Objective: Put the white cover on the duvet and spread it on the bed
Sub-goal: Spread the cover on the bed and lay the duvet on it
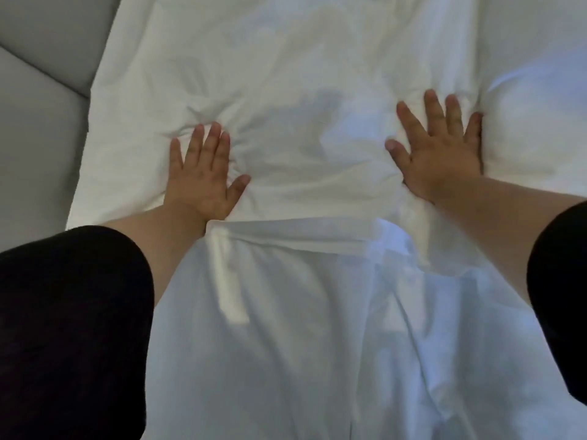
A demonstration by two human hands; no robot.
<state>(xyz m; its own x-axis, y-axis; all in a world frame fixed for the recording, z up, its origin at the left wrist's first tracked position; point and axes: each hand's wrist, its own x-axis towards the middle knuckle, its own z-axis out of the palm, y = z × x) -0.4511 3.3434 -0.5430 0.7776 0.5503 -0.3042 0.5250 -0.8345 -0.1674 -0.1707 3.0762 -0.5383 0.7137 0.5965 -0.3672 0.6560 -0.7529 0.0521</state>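
Both my hands lie flat, fingers spread: left hand (203, 173) and right hand (441, 154) press the white cover (286, 90) over the bed. Soft, light, wrinkles readily; probably duvet inside. I'd take hold at the near hem (317, 233).

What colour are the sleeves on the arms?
Black, both long fabric sleeves, seen in the head view.

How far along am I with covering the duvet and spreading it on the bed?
Done, it seems: white cover lies over the bulky duvet. In hand: left hand and right hand press flat on it, smoothing. Left: creases bunch around both hands, and a folded edge with loose fabric nearer you needs straightening.
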